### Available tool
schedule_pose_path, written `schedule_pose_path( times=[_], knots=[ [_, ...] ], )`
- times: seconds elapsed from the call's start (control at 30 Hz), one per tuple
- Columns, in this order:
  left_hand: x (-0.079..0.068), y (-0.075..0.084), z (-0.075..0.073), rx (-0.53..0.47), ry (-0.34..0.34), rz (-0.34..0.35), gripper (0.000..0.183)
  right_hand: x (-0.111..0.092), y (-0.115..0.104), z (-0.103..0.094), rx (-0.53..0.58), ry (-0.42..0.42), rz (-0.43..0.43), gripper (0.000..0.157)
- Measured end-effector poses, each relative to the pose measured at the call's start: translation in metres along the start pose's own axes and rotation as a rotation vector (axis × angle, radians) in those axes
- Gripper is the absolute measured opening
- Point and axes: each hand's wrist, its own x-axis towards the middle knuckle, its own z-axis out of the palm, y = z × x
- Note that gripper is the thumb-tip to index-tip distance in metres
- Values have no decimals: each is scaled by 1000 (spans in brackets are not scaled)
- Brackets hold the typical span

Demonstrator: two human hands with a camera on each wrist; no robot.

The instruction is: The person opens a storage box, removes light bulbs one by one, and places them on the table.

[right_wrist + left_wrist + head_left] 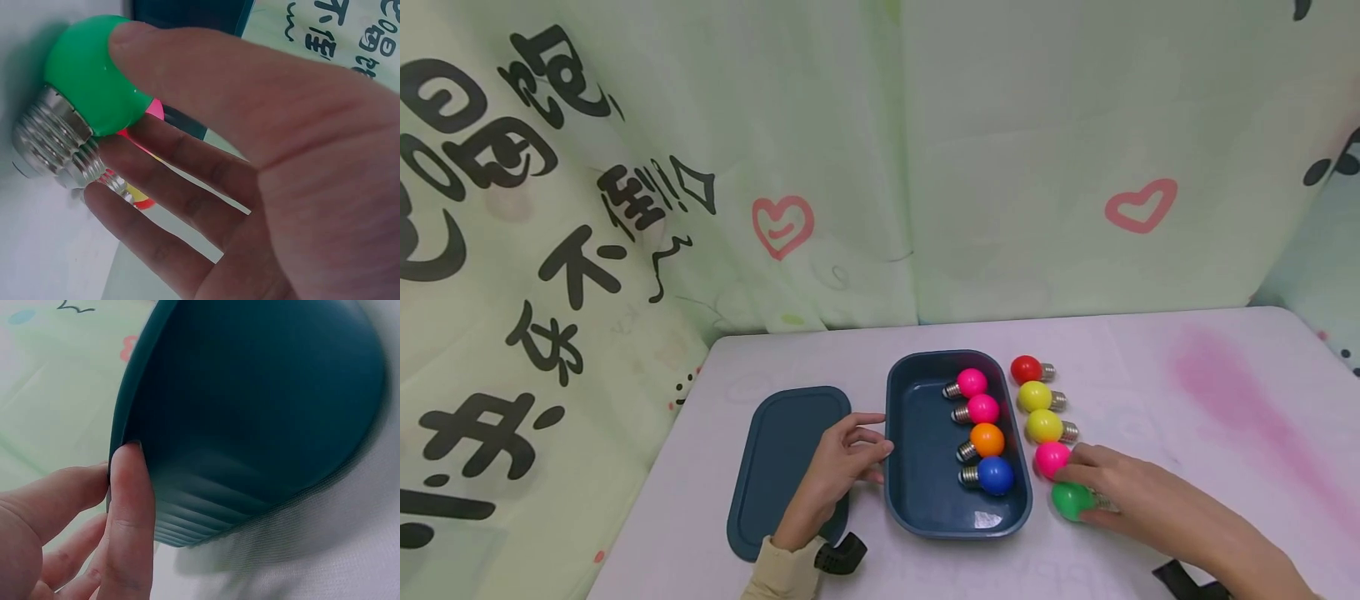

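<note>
A dark blue tray [955, 527] holds two pink bulbs [973, 382], an orange bulb [987, 440] and a blue bulb [996, 476] in a column along its right side. My left hand [844, 458] pinches the tray's left rim; in the left wrist view the fingers [130, 506] lie at the tray's edge [206, 425]. Over on the right, my right hand [1138, 492] grips a green light bulb [1072, 500]. Its thumb lies on the green globe [87, 75] and its fingers reach the far side, near the silver screw base.
Beside the tray's right wall, a red bulb [1026, 369], two yellow bulbs [1035, 396] and a pink bulb [1051, 458] lie in a column on the white cloth-covered table [1210, 417]. The flat dark blue lid [790, 450] lies left of the tray. A printed curtain [1000, 167] hangs behind.
</note>
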Motion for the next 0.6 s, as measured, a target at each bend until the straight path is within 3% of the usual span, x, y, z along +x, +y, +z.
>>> schedule_pose_path(
  times=[0.47, 0.6],
  knots=[
    [1, -2, -1, 9, 2, 6, 50, 5, -14, -9, 8, -31, 36, 46],
    [1, -2, 0, 9, 1, 5, 50, 5, -18, -12, -16, 34, -33, 39]
  ],
)
